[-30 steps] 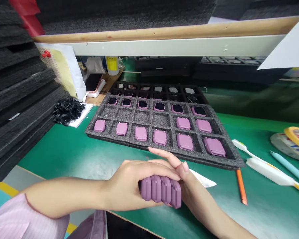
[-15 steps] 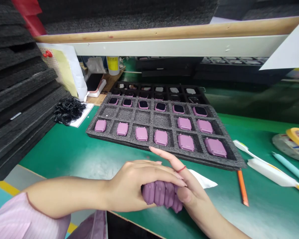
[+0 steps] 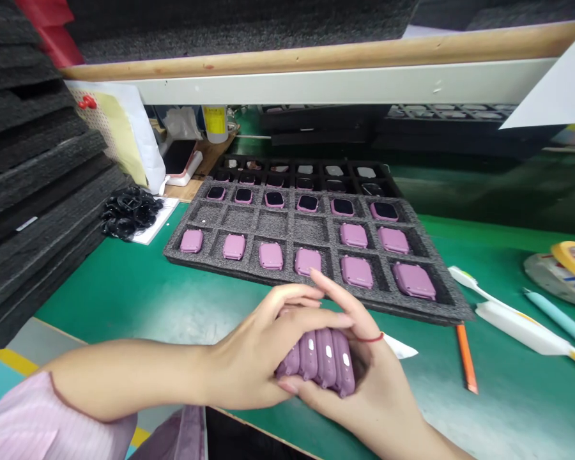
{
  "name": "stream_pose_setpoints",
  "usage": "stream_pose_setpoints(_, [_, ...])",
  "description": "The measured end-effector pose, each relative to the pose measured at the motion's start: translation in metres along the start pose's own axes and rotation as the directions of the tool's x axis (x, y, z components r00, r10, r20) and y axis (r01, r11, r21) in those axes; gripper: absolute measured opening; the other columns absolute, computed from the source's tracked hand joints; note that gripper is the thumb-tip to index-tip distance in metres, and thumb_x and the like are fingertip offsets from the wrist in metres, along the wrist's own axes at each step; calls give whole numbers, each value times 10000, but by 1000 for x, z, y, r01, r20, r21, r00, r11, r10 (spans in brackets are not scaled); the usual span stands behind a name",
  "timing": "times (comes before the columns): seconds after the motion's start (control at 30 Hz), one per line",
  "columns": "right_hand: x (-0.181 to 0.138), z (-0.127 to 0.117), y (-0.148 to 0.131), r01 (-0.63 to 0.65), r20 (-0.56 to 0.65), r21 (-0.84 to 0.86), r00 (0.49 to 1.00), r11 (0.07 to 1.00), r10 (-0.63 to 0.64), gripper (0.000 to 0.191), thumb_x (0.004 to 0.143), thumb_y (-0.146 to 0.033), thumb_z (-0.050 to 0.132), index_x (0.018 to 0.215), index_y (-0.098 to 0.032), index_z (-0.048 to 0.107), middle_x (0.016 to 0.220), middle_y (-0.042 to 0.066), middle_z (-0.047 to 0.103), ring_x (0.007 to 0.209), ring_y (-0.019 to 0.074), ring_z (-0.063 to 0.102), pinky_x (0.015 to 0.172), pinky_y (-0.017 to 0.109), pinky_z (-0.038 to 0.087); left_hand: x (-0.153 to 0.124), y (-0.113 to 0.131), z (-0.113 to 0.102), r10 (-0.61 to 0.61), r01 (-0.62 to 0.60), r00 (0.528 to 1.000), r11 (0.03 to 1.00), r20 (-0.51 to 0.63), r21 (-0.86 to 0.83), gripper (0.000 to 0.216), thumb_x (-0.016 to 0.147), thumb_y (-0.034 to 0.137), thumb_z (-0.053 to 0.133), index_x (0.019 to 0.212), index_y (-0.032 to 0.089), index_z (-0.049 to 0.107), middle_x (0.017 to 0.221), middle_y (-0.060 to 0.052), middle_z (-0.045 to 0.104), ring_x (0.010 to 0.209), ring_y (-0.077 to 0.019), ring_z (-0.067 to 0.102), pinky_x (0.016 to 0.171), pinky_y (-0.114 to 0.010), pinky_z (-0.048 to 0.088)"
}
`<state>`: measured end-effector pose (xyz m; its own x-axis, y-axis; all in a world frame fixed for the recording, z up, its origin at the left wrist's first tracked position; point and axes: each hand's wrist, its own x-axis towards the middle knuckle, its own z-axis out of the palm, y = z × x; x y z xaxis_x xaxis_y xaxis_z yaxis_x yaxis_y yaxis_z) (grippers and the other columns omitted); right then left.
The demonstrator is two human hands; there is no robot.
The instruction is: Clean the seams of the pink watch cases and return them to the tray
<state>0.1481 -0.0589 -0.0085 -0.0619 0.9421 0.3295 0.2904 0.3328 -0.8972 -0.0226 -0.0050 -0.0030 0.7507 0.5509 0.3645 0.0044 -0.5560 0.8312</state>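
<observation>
Both hands close around a row of several purple watch cases (image 3: 326, 361), held on edge side by side above the green table. My left hand (image 3: 263, 348) wraps them from the left and over the top. From the right, my right hand (image 3: 368, 377) cups them, its thumb along the lower edge and its index finger raised. White marks show on the sides of some cases. Just beyond the hands lies a dark grey foam tray (image 3: 278, 225). Its front row holds purple cases face down, such as this watch case (image 3: 308, 261); farther back are watches (image 3: 274, 200) with dark screens up.
Foam trays (image 3: 38, 134) are stacked at the left, near a pile of black bands (image 3: 131, 212). To the right lie an orange strip (image 3: 466, 361), a white brush (image 3: 512, 329), a teal pen (image 3: 560, 316) and a tape roll (image 3: 563, 271). A shelf edge (image 3: 297, 82) crosses above.
The held watch cases have turned so that their sides with white marks face up. My right thumb has moved left beneath them, and the right hand now cups them more openly.
</observation>
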Motion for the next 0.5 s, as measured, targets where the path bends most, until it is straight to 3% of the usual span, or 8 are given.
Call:
stream_pose_setpoints(0.1, [-1,-2,-1,34,-28,-41,999,999,-35,990,732,-393,854,1551,-288,308,1190,90,722,959,258,752,862,393,649,1,1,0,-22,22,1000,1000,-22,-19,1009,720,310,838,1539,317,248,1534,-149,356,1495,-388,264,1208,-574,310])
stream_pose_setpoints(0.17, [-1,-3,-2,44,-37,-45,998,998,-45,1002,737,-396,852,1559,-294,290,1089,57,746,963,254,750,904,403,636,3,5,0,-136,133,991,978,-8,-160,1230,582,337,942,1550,315,184,1588,-158,296,1508,-411,228,1221,-586,280])
stream_pose_setpoints(0.23, [-1,-4,-1,63,-43,-37,997,997,-64,984,759,-373,841,1564,-308,279,1088,45,745,1042,261,736,979,426,605,5,10,-1,-307,306,950,885,55,-352,1344,538,327,971,1561,309,100,1602,-182,282,1492,-398,291,1220,-585,279])
stream_pose_setpoints(0.3, [0,-5,2,103,-31,-41,994,994,-104,947,792,-369,817,1568,-316,275,1144,57,736,1131,274,709,1060,462,556,7,15,-2,-442,451,885,738,145,-502,1312,587,289,950,1559,300,68,1564,-194,358,1446,-372,395,1199,-588,309])
stream_pose_setpoints(0.37, [2,-6,4,143,-8,-70,989,987,-144,909,812,-410,795,1563,-318,292,1267,86,696,1217,295,664,1104,486,517,9,17,-2,-493,498,850,634,187,-591,1142,630,247,920,1517,267,201,1508,-188,442,1396,-360,468,1163,-581,364])
stream_pose_setpoints(0.43, [3,-7,6,162,18,-92,987,983,-161,896,817,-440,783,1560,-309,301,1369,111,641,1254,309,638,1091,473,532,10,17,-1,-508,501,839,584,193,-639,956,632,206,908,1416,226,359,1462,-177,497,1360,-360,506,1130,-568,406])
stream_pose_setpoints(0.5, [4,-6,7,167,36,-94,986,982,-164,905,832,-432,770,1573,-293,269,1339,114,663,1261,309,633,1044,446,570,11,15,0,-525,502,830,554,189,-664,904,601,179,923,1352,211,419,1419,-165,539,1338,-359,527,1113,-560,423])
